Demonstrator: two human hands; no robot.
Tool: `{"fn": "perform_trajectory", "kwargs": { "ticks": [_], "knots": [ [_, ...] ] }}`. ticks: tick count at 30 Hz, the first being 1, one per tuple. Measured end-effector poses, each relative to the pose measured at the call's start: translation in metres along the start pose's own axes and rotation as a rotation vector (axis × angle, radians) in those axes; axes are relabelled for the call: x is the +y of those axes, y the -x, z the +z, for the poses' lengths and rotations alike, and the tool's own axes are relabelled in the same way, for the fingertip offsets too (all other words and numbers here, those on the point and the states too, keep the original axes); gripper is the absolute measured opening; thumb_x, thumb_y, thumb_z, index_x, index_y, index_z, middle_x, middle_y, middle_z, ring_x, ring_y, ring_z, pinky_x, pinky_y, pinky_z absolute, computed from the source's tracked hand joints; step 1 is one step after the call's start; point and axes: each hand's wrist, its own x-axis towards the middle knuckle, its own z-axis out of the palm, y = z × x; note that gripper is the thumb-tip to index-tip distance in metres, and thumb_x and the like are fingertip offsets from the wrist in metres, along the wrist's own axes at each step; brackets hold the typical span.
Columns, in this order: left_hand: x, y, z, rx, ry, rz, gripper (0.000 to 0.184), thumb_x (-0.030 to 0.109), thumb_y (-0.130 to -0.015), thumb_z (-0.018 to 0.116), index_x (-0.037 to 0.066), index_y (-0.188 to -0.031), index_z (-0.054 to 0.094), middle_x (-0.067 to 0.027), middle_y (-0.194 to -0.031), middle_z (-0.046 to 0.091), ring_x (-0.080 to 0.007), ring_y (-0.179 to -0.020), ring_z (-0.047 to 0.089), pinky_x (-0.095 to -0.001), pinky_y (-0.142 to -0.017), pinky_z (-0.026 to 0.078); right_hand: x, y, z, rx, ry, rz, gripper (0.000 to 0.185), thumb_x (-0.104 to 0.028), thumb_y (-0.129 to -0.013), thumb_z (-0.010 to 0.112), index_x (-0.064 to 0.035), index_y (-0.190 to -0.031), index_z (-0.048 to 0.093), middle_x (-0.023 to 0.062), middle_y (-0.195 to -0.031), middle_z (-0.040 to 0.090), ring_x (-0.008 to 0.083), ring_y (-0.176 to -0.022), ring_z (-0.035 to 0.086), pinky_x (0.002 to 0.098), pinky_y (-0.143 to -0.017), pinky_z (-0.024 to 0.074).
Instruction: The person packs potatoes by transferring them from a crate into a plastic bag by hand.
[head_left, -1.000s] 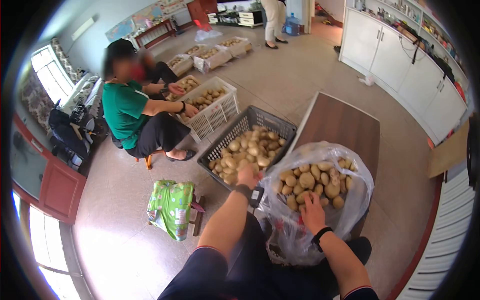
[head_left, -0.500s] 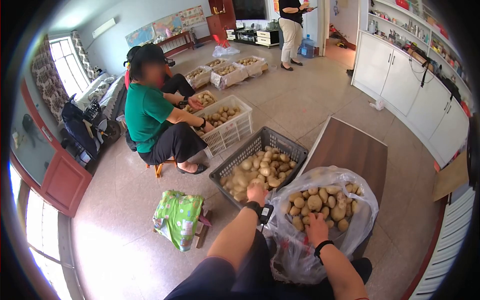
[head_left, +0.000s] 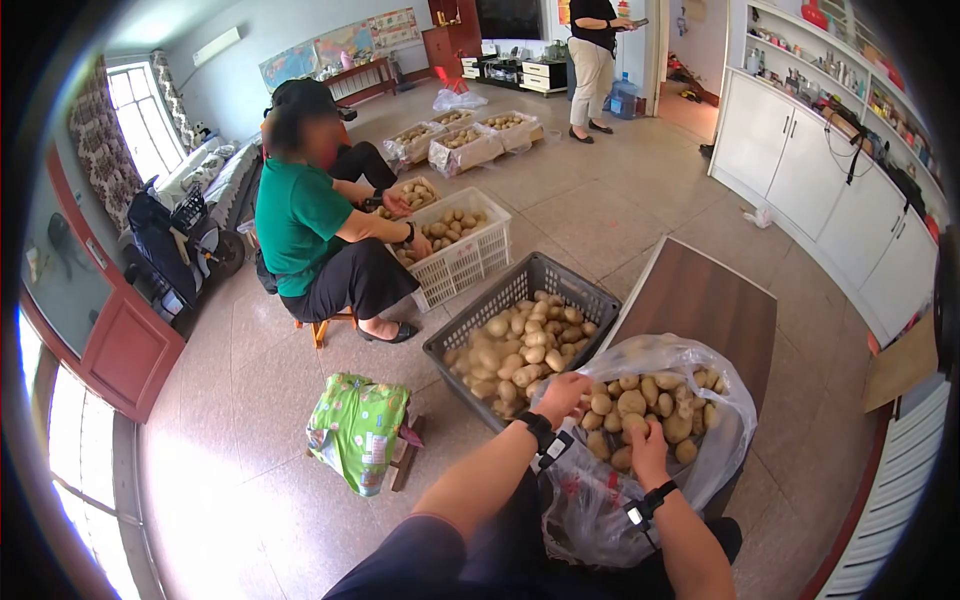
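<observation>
My left hand (head_left: pixel 563 397) is over the left rim of the clear plastic bag (head_left: pixel 730 385), close to the potatoes (head_left: pixel 658 402) in it. Its fingers are apart and slightly bent, with nothing visible in them. Inside the bag, my right hand (head_left: pixel 649 455) has its fingers closed around a potato (head_left: pixel 634 424). To the left of the bag stands a dark grey plastic crate (head_left: pixel 465 318), well filled with potatoes (head_left: pixel 522 350). The bag sits partly on a low brown board (head_left: pixel 695 292).
A person in a green shirt (head_left: pixel 300 215) sits at a white crate (head_left: pixel 485 250) of potatoes. A green bag (head_left: pixel 357 430) lies on a small stool at left. Farther off are several lined boxes (head_left: pixel 465 155) and a standing person (head_left: pixel 590 70). White cabinets (head_left: pixel 800 165) line the right.
My left hand has moved from the dark crate rightward to the bag. My right hand has closed on a potato in the bag. The view has shifted slightly.
</observation>
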Motion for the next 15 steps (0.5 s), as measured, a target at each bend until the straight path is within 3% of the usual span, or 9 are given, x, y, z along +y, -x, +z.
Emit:
{"fn": "perform_trajectory", "kwargs": {
  "ticks": [1,3,5,7,9,11,13,15],
  "knots": [
    [0.001,0.003,0.004,-0.077,-0.095,-0.035,0.038,0.033,-0.092,0.059,0.006,-0.117,0.056,-0.0076,-0.104,0.059,-0.0178,-0.073,0.063,-0.0305,-0.058,0.049,-0.01,0.0,0.0,0.001,0.0,-0.001,0.036,-0.027,-0.09,0.063,0.0016,-0.109,0.052,0.0207,-0.093,0.06,0.0369,-0.082,0.06,0.0414,-0.073,0.0471],
    [0.008,0.015,0.012,-0.111,-0.125,-0.046,0.041,0.038,-0.093,0.058,0.006,-0.118,0.056,-0.0083,-0.105,0.06,-0.0181,-0.072,0.063,-0.03,-0.059,0.049,-0.048,0.004,0.001,-0.143,-0.248,0.188,0.035,-0.035,-0.098,0.054,-0.0016,-0.106,0.054,0.004,-0.077,0.057,0.0134,-0.054,0.054,0.028,-0.048,0.0442],
    [0.013,0.022,0.019,-0.188,-0.075,-0.137,0.042,0.041,-0.093,0.058,0.007,-0.117,0.057,-0.009,-0.107,0.06,-0.0178,-0.073,0.063,-0.0296,-0.058,0.049,-0.043,-0.002,0.013,-0.182,-0.251,0.127,0.033,-0.035,-0.1,0.051,-0.0024,-0.107,0.054,0.0045,-0.079,0.058,0.0125,-0.055,0.053,0.0274,-0.049,0.0439],
    [-0.011,0.004,0.015,-0.304,-0.063,-0.072,0.04,0.04,-0.094,0.057,0.008,-0.118,0.057,-0.0089,-0.106,0.061,-0.0183,-0.073,0.063,-0.0291,-0.058,0.049,-0.034,-0.006,0.026,-0.221,-0.255,0.065,0.032,-0.034,-0.101,0.048,-0.0032,-0.107,0.054,0.005,-0.081,0.06,0.0116,-0.056,0.053,0.0267,-0.049,0.0436],
    [-0.02,-0.01,0.01,-0.419,-0.055,0.007,0.039,0.04,-0.094,0.056,0.009,-0.118,0.058,-0.0088,-0.105,0.062,-0.0188,-0.073,0.063,-0.0286,-0.058,0.048,-0.03,-0.007,0.038,-0.154,-0.107,-0.225,0.031,-0.032,-0.102,0.047,-0.0024,-0.109,0.053,0.0052,-0.081,0.06,0.0102,-0.06,0.053,0.0253,-0.051,0.0427],
    [-0.006,0.002,0.013,-0.454,0.078,-0.176,0.034,0.037,-0.096,0.054,0.011,-0.116,0.059,-0.0074,-0.1,0.064,-0.0185,-0.072,0.062,-0.0289,-0.058,0.049,-0.062,0.005,0.027,-0.189,-0.133,-0.192,0.031,-0.031,-0.103,0.045,-0.0014,-0.11,0.052,0.0056,-0.082,0.06,0.01,-0.066,0.053,0.0254,-0.056,0.0439],
    [-0.005,-0.001,0.009,-0.47,0.102,-0.169,0.028,0.034,-0.097,0.054,0.011,-0.112,0.059,-0.0052,-0.095,0.065,-0.0173,-0.071,0.061,-0.0294,-0.057,0.049,-0.073,0.011,0.021,-0.193,-0.115,-0.104,0.034,-0.029,-0.097,0.052,0.0006,-0.113,0.054,0.0236,-0.098,0.063,0.0398,-0.089,0.061,0.0438,-0.077,0.0468],
    [-0.008,-0.004,0.003,-0.398,0.215,-0.145,0.025,0.032,-0.095,0.057,0.011,-0.109,0.059,-0.0044,-0.094,0.064,-0.0162,-0.07,0.061,-0.0299,-0.056,0.049,-0.069,0.017,0.017,-0.145,0.021,-0.216,0.031,-0.025,-0.094,0.054,0.0,-0.113,0.054,0.0222,-0.1,0.062,0.0389,-0.09,0.06,0.0448,-0.078,0.0471]
  ]
}}
